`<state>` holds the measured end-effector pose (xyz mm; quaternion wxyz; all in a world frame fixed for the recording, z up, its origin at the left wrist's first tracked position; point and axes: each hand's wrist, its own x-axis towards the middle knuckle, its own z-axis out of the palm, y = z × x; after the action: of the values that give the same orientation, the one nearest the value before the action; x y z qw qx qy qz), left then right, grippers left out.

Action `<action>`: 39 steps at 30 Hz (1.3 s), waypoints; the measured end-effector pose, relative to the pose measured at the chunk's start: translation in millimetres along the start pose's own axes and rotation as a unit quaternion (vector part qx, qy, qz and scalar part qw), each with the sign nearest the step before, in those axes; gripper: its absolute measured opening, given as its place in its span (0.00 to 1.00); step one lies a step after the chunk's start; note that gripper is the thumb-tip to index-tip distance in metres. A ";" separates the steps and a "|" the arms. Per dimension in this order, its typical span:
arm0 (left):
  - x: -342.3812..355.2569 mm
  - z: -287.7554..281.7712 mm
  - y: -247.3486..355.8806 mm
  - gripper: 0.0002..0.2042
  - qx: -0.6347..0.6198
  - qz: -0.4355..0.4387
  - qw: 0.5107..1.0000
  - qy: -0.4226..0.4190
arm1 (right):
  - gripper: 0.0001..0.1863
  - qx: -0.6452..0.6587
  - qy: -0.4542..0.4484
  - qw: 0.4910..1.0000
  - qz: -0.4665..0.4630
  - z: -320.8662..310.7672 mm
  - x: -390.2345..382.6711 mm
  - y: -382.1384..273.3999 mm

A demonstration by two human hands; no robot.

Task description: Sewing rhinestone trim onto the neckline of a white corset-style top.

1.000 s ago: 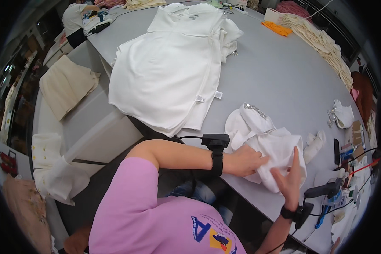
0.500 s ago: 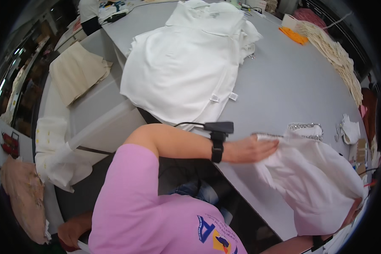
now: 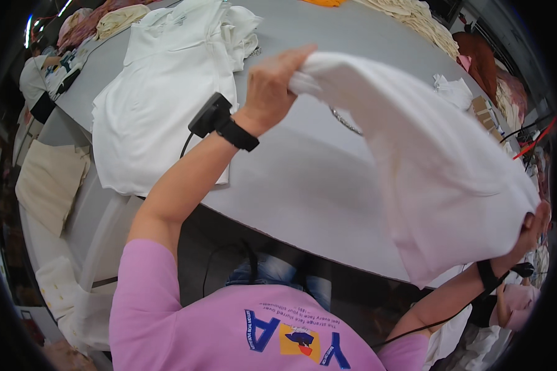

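Observation:
A white garment (image 3: 414, 154) is stretched in the air between my two hands, billowing over the table's right half. My left hand (image 3: 270, 86) is closed on its upper left end, raised above the grey table. At the far right, my right hand (image 3: 534, 226) grips the other end; its fingers are partly hidden by the cloth. A strip of sparkling beaded trim (image 3: 346, 122) shows just under the raised cloth. To the left of my left hand lies a flat stack of white garments (image 3: 167, 93).
The grey table (image 3: 291, 185) curves away in front of me. Beige cloth (image 3: 52, 185) lies over a pale bin at the left. A small white cloth bundle (image 3: 455, 93) and a cardboard box (image 3: 486, 114) sit at the right. Another person (image 3: 34, 80) stands at the far left.
My left hand has gone up and to the left, now gripping the garment it lay against. The garment has risen off the table and spread out between both hands. The view has turned rightward.

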<state>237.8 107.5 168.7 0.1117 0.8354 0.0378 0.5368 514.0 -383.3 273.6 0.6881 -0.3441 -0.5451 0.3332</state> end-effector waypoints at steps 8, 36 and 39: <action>-51.9 23.9 -56.4 0.22 0.258 0.013 0.934 -0.248 | 0.16 -0.326 0.310 0.884 0.124 146.5 48.5 144.1; -140.5 68.1 96.6 0.19 0.101 -0.098 0.912 -0.385 | 0.10 -0.555 -0.052 0.818 0.142 178.5 12.1 296.2; -140.7 68.4 86.3 0.10 0.141 -0.064 0.894 -0.420 | 0.10 -0.559 -0.026 0.822 0.108 183.9 19.5 305.6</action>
<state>235.5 -12.2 36.1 0.0321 0.9859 0.1164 0.1162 312.0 -181.4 59.1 0.3229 -0.7175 -0.6149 0.0526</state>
